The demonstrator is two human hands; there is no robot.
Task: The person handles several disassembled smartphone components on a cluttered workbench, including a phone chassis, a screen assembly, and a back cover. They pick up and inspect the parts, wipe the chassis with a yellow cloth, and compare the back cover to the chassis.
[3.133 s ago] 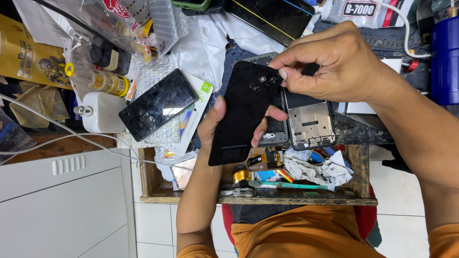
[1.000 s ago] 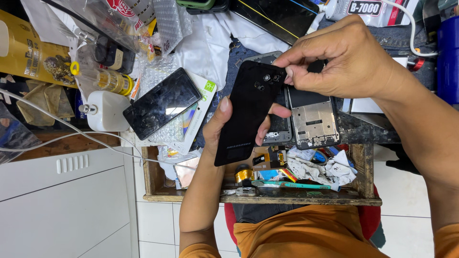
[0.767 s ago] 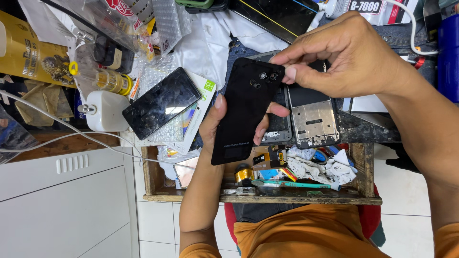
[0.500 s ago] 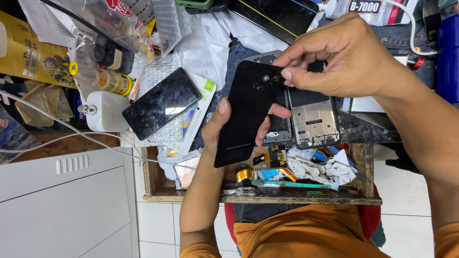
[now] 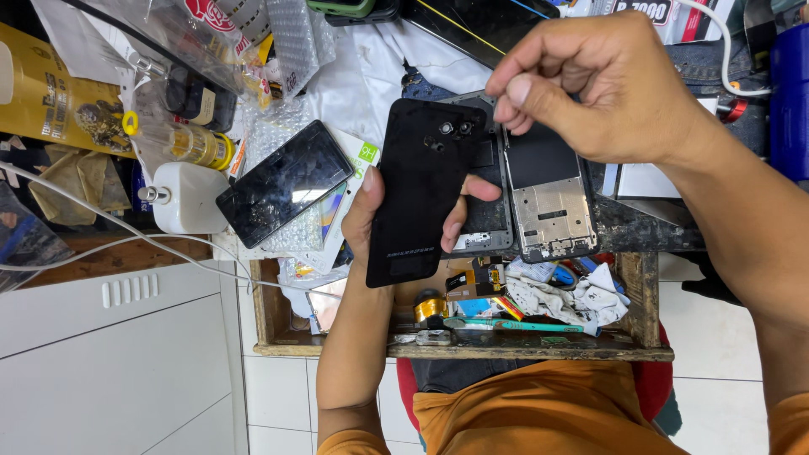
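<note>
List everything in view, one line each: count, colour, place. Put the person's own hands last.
back cover: one, black, held up at centre
metal phone frames: two, grey, side by side on the bench behind the cover
phone: one, black screen, lying on bubble wrap left of the cover
white bottle: one, left of the phone
small bottle: one, amber, above the white bottle
cable: one, white, across the left side
wooden tray: one, brown, below the hands
rag: one, white, in the tray
left hand: grips the back cover
right hand: fingertips pinched just above the cover's top edge
</note>
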